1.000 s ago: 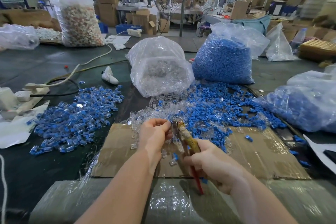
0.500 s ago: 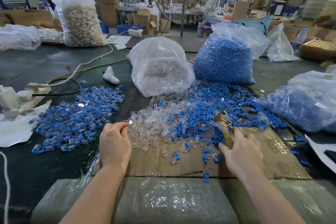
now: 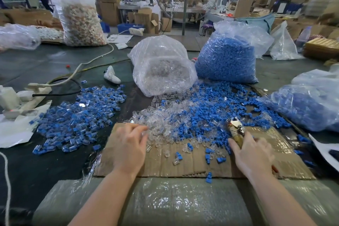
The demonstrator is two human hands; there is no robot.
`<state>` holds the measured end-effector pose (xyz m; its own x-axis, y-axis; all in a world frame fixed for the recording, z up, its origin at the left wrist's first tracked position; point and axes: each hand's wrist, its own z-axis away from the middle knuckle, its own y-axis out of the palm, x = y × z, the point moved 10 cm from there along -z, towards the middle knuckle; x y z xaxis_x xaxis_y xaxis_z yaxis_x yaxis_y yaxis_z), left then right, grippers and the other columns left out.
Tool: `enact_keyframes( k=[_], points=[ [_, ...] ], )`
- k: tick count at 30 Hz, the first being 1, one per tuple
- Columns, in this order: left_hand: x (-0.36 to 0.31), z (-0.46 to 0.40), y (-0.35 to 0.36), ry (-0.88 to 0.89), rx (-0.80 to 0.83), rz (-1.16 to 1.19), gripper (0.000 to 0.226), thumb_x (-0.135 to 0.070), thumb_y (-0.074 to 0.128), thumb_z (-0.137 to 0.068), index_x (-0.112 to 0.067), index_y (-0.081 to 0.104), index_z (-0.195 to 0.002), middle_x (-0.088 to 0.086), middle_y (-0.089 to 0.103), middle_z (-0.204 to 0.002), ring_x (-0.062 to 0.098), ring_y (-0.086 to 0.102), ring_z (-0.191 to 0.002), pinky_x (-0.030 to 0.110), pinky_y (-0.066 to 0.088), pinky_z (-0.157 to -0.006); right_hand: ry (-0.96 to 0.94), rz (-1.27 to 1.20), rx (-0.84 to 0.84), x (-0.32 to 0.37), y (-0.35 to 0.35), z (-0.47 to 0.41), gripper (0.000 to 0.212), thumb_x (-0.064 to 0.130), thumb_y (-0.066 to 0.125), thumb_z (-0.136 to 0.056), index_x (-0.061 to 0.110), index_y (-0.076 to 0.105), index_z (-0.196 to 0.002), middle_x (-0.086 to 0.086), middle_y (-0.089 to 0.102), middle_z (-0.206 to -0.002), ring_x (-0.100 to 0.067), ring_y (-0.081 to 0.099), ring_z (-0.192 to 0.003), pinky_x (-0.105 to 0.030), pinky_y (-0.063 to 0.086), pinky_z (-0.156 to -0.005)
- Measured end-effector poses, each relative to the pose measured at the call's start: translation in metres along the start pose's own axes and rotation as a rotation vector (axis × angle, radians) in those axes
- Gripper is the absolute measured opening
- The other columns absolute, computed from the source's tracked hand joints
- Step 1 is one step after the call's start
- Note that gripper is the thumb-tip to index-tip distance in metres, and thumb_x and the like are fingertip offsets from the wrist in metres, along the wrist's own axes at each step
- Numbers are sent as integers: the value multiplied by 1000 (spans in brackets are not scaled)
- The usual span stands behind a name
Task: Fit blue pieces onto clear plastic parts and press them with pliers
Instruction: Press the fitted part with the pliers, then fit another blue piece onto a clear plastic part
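Yellow-handled metal pliers (image 3: 235, 131) are gripped by the right hand (image 3: 252, 156); clear plastic parts (image 3: 161, 124) are touched by the left hand (image 3: 128, 146) (fingers loosely curled, contents untellable) at the brown cardboard sheet (image 3: 192, 165) far edge.

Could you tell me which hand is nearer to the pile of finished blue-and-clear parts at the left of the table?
Left. The left hand sits just right of the finished pile; the right hand, holding the pliers, is far across the cardboard.

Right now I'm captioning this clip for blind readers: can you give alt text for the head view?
Two hands work over a cardboard sheet: the left hand reaches into loose clear plastic parts, and the right hand holds pliers beside scattered blue pieces. A pile of assembled pieces lies at left.
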<state>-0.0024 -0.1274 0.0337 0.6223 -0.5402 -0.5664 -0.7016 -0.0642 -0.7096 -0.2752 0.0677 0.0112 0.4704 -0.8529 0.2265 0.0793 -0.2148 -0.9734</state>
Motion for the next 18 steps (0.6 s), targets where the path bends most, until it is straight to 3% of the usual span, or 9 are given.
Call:
enact_keyframes(
  k=[2,5,9,13,18],
  points=[
    [-33,7,17,151,128,126,21,-17,63,-85,-12,68,-105,-8,54,-91,7,47,-90,13,40,-78,-12,14,11,2,2,-1,66,60,29,-92,17,28,-142,-18,44,-130,-32,39,-120,-42,34,-98],
    [-62,21,39,278,290,192,22,-23,62,-86,-14,67,-105,-13,53,-87,3,50,-84,15,43,-85,-22,14,35,4,2,0,67,59,26,-93,18,22,-146,-17,41,-134,-32,38,-123,-44,31,-102],
    [-78,31,50,353,370,226,26,-31,62,-85,-20,66,-108,-14,53,-90,-2,48,-84,6,38,-83,-97,60,-40,17,-11,9,60,54,30,-95,19,25,-144,-12,34,-145,-31,29,-135,-49,16,-112],
    [-83,35,56,371,402,197,31,-38,61,-84,-24,64,-111,-14,52,-92,-1,44,-88,11,37,-86,-325,-74,-256,52,-37,32,41,27,60,-89,14,54,-126,-8,55,-121,-25,48,-112,-37,37,-98],
    [-91,38,58,392,367,179,30,-39,60,-84,-26,63,-111,-19,45,-88,-3,38,-87,3,29,-82,-454,-160,-178,71,-30,38,16,14,57,-90,19,62,-105,5,59,-97,-12,49,-95,-22,41,-88]
  ],
)
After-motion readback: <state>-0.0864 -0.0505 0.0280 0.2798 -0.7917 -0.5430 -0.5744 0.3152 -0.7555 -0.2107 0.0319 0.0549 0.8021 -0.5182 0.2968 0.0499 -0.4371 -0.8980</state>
